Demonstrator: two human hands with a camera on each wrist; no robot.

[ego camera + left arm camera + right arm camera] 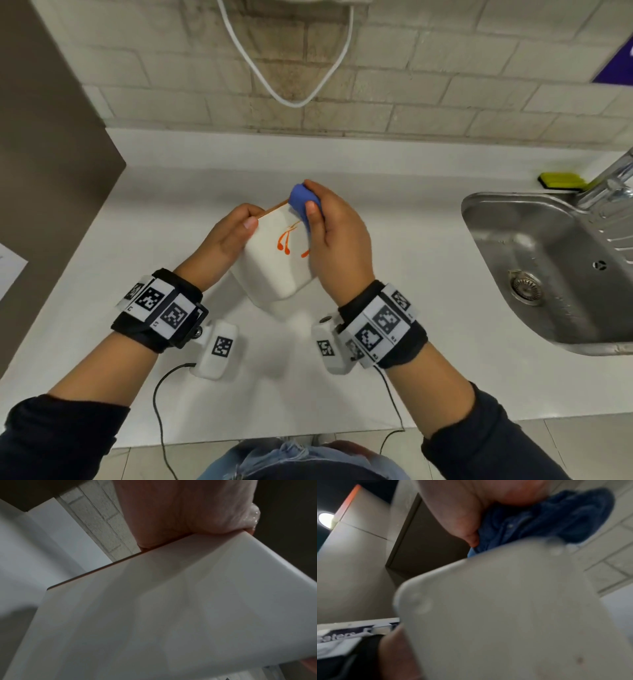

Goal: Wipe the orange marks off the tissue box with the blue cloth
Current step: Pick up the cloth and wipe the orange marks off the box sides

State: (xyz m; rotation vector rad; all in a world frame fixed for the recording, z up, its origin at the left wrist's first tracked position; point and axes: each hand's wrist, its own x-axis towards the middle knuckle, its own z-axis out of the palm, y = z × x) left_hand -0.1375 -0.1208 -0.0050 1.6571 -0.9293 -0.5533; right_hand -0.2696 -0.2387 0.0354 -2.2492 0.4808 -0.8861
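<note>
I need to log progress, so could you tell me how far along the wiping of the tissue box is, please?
Done: the left hand holds the tissue box tilted, and the right hand grips the blue cloth. In hand: the cloth is against the box's upper edge. Left: the orange marks remain clearly visible.

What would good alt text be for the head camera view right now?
Seen from above, a person's left hand grips a tilted white tissue box over a white counter while the right hand presses a bunched blue cloth to its upper edge. Orange marks streak the box; a steel sink sits right.
</note>
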